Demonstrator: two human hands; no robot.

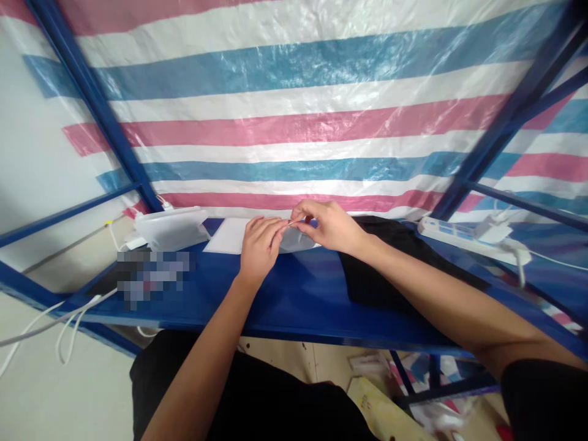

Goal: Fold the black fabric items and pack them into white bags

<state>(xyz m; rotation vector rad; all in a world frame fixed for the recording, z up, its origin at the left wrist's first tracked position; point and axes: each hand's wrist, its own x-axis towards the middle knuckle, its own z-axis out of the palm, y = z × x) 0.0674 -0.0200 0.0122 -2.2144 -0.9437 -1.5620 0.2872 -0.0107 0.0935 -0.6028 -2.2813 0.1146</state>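
Observation:
My left hand [261, 248] and my right hand [328, 225] meet over the back of the blue shelf. Between their fingertips is a small thin item [294, 223], too small to name. The right thumb and fingers pinch towards it from the right, and the left fingers are pressed together at its left end. Just behind and left of the left hand lies a white sheet [225, 236]. Under the right hand is a greyish, see-through piece [296, 241], partly covered by my fingers.
Black cloth [381, 275] lies under my right forearm on the blue shelf [294, 294]. A white power strip [473, 239] with plugs stands at right. At left are a white box-like thing [172, 228], cables [76, 321] and a blurred patch. Blue posts [98, 110] frame a striped sheet [294, 131].

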